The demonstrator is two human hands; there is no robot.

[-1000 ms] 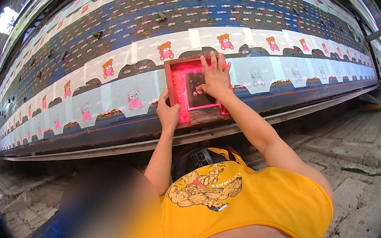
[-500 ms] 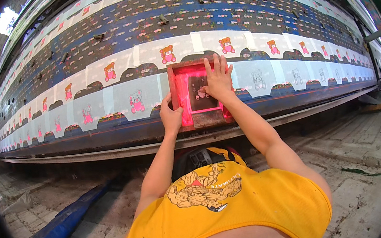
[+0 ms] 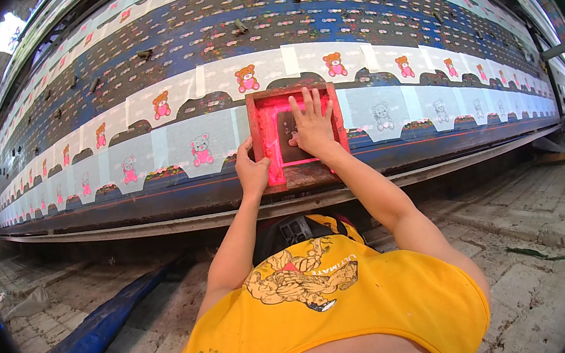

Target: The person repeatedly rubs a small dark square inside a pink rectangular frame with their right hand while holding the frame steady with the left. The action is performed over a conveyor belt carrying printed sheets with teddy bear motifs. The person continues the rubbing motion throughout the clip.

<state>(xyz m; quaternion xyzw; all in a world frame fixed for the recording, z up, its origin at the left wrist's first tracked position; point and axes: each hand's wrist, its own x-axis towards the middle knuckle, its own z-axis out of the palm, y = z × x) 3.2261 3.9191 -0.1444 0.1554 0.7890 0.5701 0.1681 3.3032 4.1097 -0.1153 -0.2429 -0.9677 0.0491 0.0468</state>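
Note:
A red wooden screen-printing frame (image 3: 253,113) lies on the long table in front of me, over the near row of fabric pieces. Bright pink ink edges its dark mesh (image 3: 286,126), where part of a bear design shows. My left hand (image 3: 252,169) grips the frame's left side, thumb on top of the rim. Over the right half of the mesh lies my right hand (image 3: 314,125), fingers spread and pointing away from me, hiding part of the design. Left of the frame is a pale fabric piece with a pink-filled bear (image 3: 201,149); right of it, one with only an outline bear (image 3: 382,116).
A farther row carries brown-and-pink bears (image 3: 247,78). Small dark clips or rolls (image 3: 240,27) rest on the patterned table surface (image 3: 176,42) beyond. The table's near edge (image 3: 163,226) runs across before me. A blue sheet (image 3: 99,337) lies on the brick floor at left.
My right hand has slid left over the mesh, away from the frame's upper right corner. The left hand stays on the frame's left side.

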